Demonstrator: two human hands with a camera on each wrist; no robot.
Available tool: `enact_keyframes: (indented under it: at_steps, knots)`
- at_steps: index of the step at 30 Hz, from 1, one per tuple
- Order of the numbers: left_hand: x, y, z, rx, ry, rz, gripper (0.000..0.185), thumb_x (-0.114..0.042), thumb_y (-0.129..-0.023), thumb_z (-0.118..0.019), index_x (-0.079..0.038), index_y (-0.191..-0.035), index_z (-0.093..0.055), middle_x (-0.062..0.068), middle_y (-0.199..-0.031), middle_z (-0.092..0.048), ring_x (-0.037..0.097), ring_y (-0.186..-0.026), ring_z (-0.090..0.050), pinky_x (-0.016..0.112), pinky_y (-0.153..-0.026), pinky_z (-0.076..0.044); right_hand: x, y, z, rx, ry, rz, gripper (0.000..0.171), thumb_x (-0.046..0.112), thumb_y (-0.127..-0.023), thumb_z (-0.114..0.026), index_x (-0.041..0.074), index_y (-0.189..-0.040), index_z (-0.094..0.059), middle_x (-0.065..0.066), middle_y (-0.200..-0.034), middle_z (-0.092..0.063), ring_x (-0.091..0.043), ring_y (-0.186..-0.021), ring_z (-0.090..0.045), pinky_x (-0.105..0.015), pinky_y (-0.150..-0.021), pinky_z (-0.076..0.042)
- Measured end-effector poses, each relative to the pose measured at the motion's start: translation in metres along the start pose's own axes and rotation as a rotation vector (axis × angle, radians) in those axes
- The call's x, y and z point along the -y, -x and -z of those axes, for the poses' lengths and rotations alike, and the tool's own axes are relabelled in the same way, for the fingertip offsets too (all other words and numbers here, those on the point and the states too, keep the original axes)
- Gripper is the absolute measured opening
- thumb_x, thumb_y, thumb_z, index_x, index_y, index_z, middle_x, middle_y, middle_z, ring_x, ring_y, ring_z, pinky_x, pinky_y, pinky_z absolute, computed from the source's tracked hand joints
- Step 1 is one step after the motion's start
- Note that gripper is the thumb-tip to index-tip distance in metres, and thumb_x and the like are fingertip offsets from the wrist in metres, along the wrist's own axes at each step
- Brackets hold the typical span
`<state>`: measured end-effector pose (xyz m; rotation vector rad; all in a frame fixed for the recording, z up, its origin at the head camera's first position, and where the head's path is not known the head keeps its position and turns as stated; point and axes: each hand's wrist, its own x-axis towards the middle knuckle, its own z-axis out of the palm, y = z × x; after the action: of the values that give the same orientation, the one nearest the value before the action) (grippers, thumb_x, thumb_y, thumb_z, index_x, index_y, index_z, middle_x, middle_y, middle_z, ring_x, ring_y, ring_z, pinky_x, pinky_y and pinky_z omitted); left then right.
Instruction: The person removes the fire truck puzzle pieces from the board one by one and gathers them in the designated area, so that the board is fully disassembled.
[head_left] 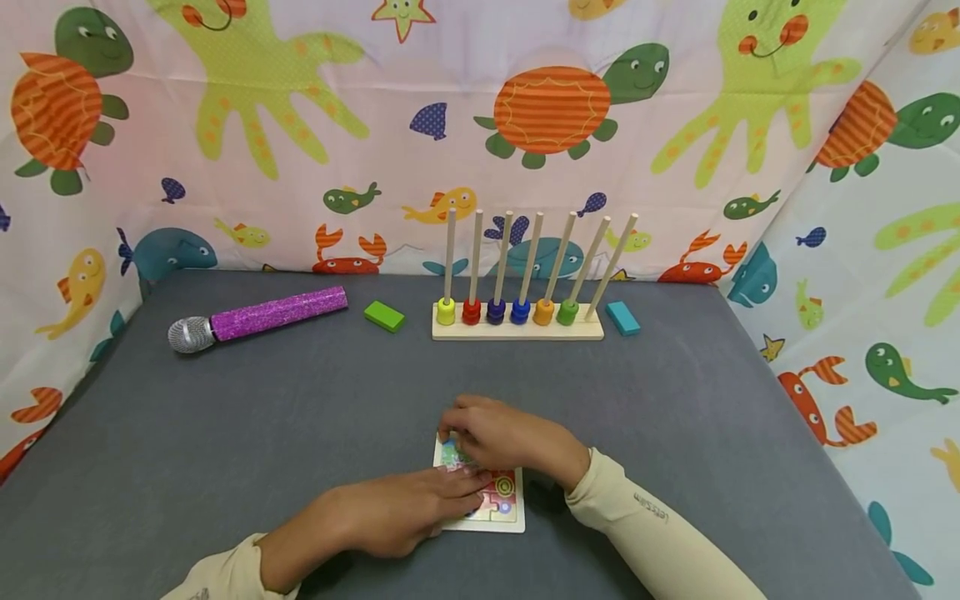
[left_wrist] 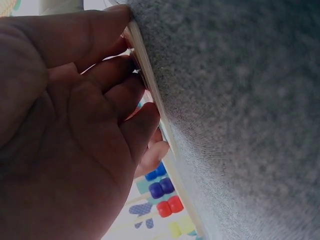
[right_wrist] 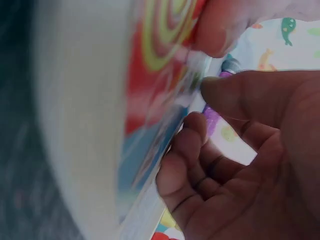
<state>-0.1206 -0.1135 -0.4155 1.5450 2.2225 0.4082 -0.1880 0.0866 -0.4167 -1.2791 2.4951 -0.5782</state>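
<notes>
We are working with both hands on a small wooden puzzle board lying flat on the grey tabletop, close in front of us. Our left hand is lying across the board's near-left part, fingers nearly straight and pressing down on its face; the left wrist view is showing those fingertips resting against the thin pale edge of the board. Our right hand is arching over the board's far edge, fingers curled down onto a piece there; the right wrist view is showing fingers bent against the board's rim, but whether they are pinching a piece or only nudging it, we cannot tell.

We are judging the board as light, stiff and thin, with a printed, rather smooth face, so it is likely to slide on the cloth unless one hand is pinning it. The pieces look thin and flat, best taken by their edges between thumb and fingertip, or the whole board by its rim.

Well beyond the right hand, a wooden peg rack with coloured beads is standing upright. A green block is lying just to its left, a teal block just to its right, and farther left lies a purple glitter microphone.
</notes>
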Motion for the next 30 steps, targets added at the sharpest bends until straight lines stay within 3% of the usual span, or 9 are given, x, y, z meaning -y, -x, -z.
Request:
enact_keyframes:
  at_steps: [8,16,23,30]
  knots:
    - [-0.0003,-0.0024,0.0013,-0.001,-0.010,-0.002,0.056,-0.003,-0.096,-0.057,-0.008,-0.148,-0.040,0.004,-0.155,-0.033,0.019,-0.143,-0.026,0.032,-0.112,-0.029,-0.0004,0.0010,-0.0004,0.023,-0.058,-0.042,0.015,0.008,-0.091,-0.061,0.020,-0.101,-0.064,0.005,-0.096,-0.049,-0.009,-0.079,-0.049,-0.021,-0.070,-0.044]
    - [0.0002,-0.0010,0.0009,-0.011,0.008,-0.010,0.058,-0.002,-0.095,-0.059,-0.007,-0.149,-0.039,0.005,-0.155,-0.032,0.019,-0.143,-0.026,0.032,-0.112,-0.029,-0.0019,0.0027,-0.0003,-0.013,-0.111,0.002,0.016,0.004,-0.095,-0.059,0.014,-0.106,-0.065,0.005,-0.105,-0.059,-0.008,-0.093,-0.052,-0.026,-0.085,-0.045]
    - [0.0001,-0.0013,0.0008,-0.017,0.018,-0.017,0.061,-0.002,-0.094,-0.060,-0.007,-0.150,-0.037,0.004,-0.156,-0.031,0.019,-0.143,-0.026,0.032,-0.111,-0.029,-0.0027,0.0061,0.0017,-0.038,-0.081,0.072,0.016,0.002,-0.093,-0.061,0.014,-0.102,-0.067,0.003,-0.102,-0.059,-0.010,-0.091,-0.051,-0.025,-0.080,-0.045]
    - [0.0003,-0.0015,0.0006,-0.018,0.033,-0.009,0.062,-0.001,-0.094,-0.060,-0.008,-0.151,-0.036,0.003,-0.156,-0.029,0.019,-0.143,-0.025,0.032,-0.111,-0.029,-0.0029,0.0069,0.0032,-0.040,-0.087,0.070,0.016,0.003,-0.093,-0.062,0.014,-0.103,-0.067,0.005,-0.100,-0.060,-0.009,-0.086,-0.050,-0.024,-0.076,-0.044]
